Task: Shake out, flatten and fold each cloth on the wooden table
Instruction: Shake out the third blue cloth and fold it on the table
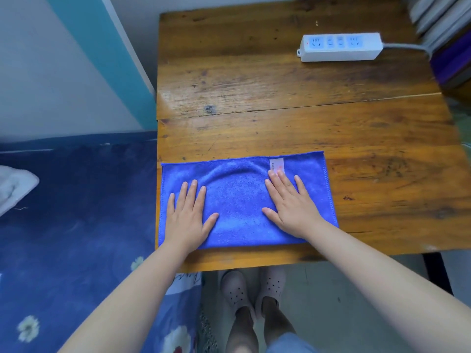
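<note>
Cloth point(239, 200) lies flat on the wooden table point(280, 98), left hand point(187, 215) and right hand point(293, 205) pressing it, each grip spread.

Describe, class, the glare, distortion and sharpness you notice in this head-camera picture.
Head view: glare sheens the wooden table near its left edge; wide-angle distortion bows the table edges and stretches the forearms; blue cloth, left hand and right hand look fairly sharp.

We see soft, even daylight with no hard shadows. A pale glare sits on the wooden table point(280, 98) near its far left edge. The wide lens bends straight lines toward the frame borders. The centre is fairly sharp; the right edge and the bedspread point(76, 212) look smeared and slightly blurred.
</note>
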The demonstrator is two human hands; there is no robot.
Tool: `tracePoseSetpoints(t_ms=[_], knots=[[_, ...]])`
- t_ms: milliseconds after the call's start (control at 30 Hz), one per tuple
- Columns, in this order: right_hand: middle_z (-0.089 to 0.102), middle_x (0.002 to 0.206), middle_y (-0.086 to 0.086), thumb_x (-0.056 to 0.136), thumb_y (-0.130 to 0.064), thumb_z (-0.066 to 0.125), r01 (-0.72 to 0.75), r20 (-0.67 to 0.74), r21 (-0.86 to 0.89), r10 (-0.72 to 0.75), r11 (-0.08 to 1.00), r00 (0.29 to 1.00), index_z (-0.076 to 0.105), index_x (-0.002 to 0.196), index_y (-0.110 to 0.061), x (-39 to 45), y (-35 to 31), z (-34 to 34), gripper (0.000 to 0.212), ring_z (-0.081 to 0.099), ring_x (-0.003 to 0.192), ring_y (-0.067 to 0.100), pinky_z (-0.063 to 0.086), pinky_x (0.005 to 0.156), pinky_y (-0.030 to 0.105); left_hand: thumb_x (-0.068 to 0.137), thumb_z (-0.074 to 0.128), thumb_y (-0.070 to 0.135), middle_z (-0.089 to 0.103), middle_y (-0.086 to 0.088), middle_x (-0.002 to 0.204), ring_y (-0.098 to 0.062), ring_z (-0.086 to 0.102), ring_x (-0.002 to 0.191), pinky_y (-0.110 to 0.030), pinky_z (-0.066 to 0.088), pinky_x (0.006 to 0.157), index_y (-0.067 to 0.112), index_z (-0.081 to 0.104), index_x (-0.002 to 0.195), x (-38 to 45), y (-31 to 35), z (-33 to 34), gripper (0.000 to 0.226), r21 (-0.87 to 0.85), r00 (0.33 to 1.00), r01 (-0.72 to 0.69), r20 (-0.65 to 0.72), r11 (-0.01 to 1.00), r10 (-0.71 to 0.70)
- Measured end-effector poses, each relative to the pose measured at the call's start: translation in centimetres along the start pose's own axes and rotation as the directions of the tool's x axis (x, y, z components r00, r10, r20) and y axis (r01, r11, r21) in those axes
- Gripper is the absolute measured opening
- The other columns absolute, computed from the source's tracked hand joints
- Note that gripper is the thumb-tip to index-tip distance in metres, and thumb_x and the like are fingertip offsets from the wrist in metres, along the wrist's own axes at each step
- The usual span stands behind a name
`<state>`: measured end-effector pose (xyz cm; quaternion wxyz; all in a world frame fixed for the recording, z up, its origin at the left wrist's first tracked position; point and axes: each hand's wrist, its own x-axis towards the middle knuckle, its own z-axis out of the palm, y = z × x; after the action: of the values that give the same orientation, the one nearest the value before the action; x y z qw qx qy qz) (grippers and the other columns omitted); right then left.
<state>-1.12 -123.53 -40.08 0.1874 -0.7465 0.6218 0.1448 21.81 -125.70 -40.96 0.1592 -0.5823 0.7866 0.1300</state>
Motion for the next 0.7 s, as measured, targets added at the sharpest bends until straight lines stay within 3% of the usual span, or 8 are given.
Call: tracePoseSetpoints(t_ms=[67, 133, 200, 267, 400, 533, 600, 700], knots=[[-0.012, 0.155, 0.005, 0.06, -0.057, -0.015, -0.068, 0.007, 0.039, 0.068, 0.997, 0.998, 0.002, 0.147, -0.015, 0.0, -1.5, 0.1, 0.098, -0.005, 0.145, 0.023, -0.007, 0.116, 0.043, 0.059, -0.017, 0.061, -0.006, -0.005, 0.158, -0.021, -0.008, 0.146, -0.043, -0.005, 0.117, 0.015, 0.005, 0.15, -0.1, 0.8, -0.4, 0.103, -0.065, 0.997, 0.055, 0.06, 0.996, -0.051], [0.019, 0.153, 0.015, 0.069, -0.055, 0.001, -0.101, -0.028, 0.012, 0.101, 0.995, 0.994, 0.03, 0.142, -0.009, -0.3, -3.1, 0.2, 0.091, 0.024, 0.141, 0.029, 0.019, 0.114, 0.048, 0.059, -0.015, 0.06, -0.008, -0.005, 0.158, -0.02, -0.01, 0.146, -0.045, -0.002, 0.117, 0.015, 0.006, 0.149, -0.2, 2.3, -0.9, 0.103, -0.096, 0.998, 0.051, 0.036, 0.994, -0.048], [0.056, 0.13, 0.017, 0.073, -0.049, 0.024, -0.141, -0.072, 0.025, 0.143, 0.99, 0.987, 0.061, 0.118, -0.009, -0.2, -3.6, 0.9, 0.071, 0.057, 0.117, 0.029, 0.048, 0.091, 0.047, 0.071, -0.006, 0.063, -0.008, -0.005, 0.158, -0.02, -0.01, 0.146, -0.044, -0.001, 0.117, 0.016, 0.006, 0.15, -0.3, 4.0, -0.7, 0.092, -0.125, 0.999, 0.029, 0.018, 0.992, -0.027], [0.064, 0.12, 0.012, 0.074, -0.047, 0.03, -0.154, -0.031, 0.048, 0.155, 0.987, 0.987, 0.068, 0.11, -0.013, -0.6, -3.5, 1.1, 0.062, 0.064, 0.108, 0.026, 0.053, 0.081, 0.046, 0.082, 0.002, 0.061, -0.012, -0.004, 0.158, -0.02, -0.012, 0.146, -0.045, -0.003, 0.117, 0.018, 0.001, 0.15, -0.6, 5.5, 0.0, 0.08, -0.124, 0.997, 0.058, 0.049, 0.991, -0.052], [0.063, 0.123, 0.008, 0.076, -0.047, 0.031, -0.122, -0.106, 0.002, 0.121, 0.993, 0.987, 0.066, 0.113, -0.02, -2.0, -2.3, 2.0, 0.058, 0.062, 0.11, 0.025, 0.036, 0.099, 0.041, 0.084, 0.0, 0.063, -0.018, -0.002, 0.156, -0.02, -0.016, 0.145, -0.048, -0.005, 0.116, 0.02, -0.007, 0.149, -0.7, 5.9, 0.6, 0.078, -0.082, 0.991, 0.098, 0.102, 0.992, -0.089], [0.063, 0.123, 0.009, 0.076, -0.046, 0.032, -0.157, -0.074, -0.009, 0.156, 0.988, 0.985, 0.066, 0.113, -0.021, -3.7, -0.2, 2.8, 0.056, 0.062, 0.11, 0.029, 0.025, 0.096, 0.039, 0.077, -0.002, 0.066, -0.02, 0.0, 0.156, -0.02, -0.019, 0.144, -0.052, -0.005, 0.115, 0.029, -0.008, 0.148, -1.1, 5.0, 0.2, 0.08, -0.073, 0.988, 0.099, 0.128, 0.992, -0.089], [0.058, 0.129, 0.01, 0.077, -0.047, 0.028, -0.209, -0.092, 0.032, 0.211, 0.977, 0.973, 0.063, 0.118, -0.021, -4.7, 1.2, 2.9, 0.059, 0.058, 0.116, 0.032, 0.021, 0.1, 0.039, 0.089, 0.012, 0.064, -0.019, 0.0, 0.156, -0.022, -0.02, 0.144, -0.053, -0.006, 0.114, 0.035, -0.005, 0.147, -1.8, 4.4, 0.3, 0.067, -0.091, 0.981, 0.144, 0.143, 0.985, -0.13], [0.007, 0.156, 0.006, 0.069, -0.056, -0.004, -0.235, -0.046, 0.108, 0.241, 0.966, 0.969, 0.021, 0.145, -0.025, -6.1, 2.7, 3.0, 0.086, 0.01, 0.144, 0.028, 0.001, 0.115, 0.038, 0.092, 0.025, 0.059, -0.018, 0.001, 0.157, -0.022, -0.019, 0.144, -0.055, -0.006, 0.114, 0.039, -0.001, 0.147, -2.8, 3.3, 0.4, 0.063, -0.135, 0.965, 0.239, 0.139, 0.961, -0.221]])
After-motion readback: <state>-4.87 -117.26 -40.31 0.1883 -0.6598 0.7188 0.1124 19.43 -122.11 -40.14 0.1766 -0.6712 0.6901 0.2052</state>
